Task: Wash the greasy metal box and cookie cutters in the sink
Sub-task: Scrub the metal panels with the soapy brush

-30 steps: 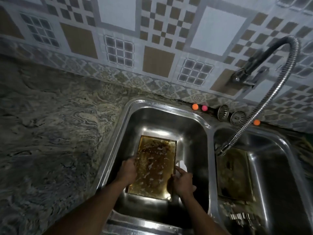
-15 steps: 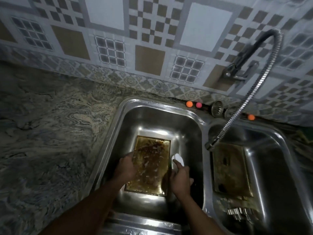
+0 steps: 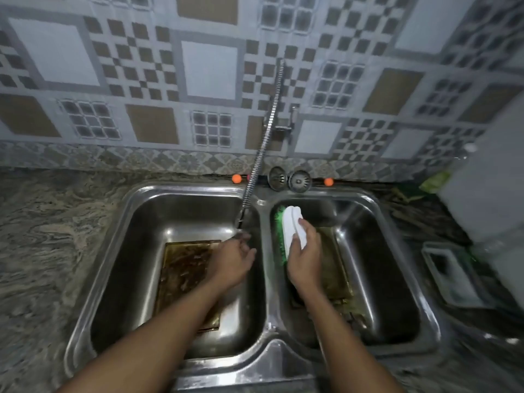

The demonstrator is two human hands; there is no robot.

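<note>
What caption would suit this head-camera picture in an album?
Right hand grips a scrub brush over the right basin; left hand sits beneath the faucet spout.

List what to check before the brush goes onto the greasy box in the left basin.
1. Brush gripped: ok, the right hand holds the brush.
2. Left hand free: ok, the left hand is open under the spout.
3. Water running: cannot tell.
4. Box seated: ok, the box lies flat on the floor of the left basin, partly under the left forearm.
5. Brush over the box: not ok, it hangs over the right basin.
</note>
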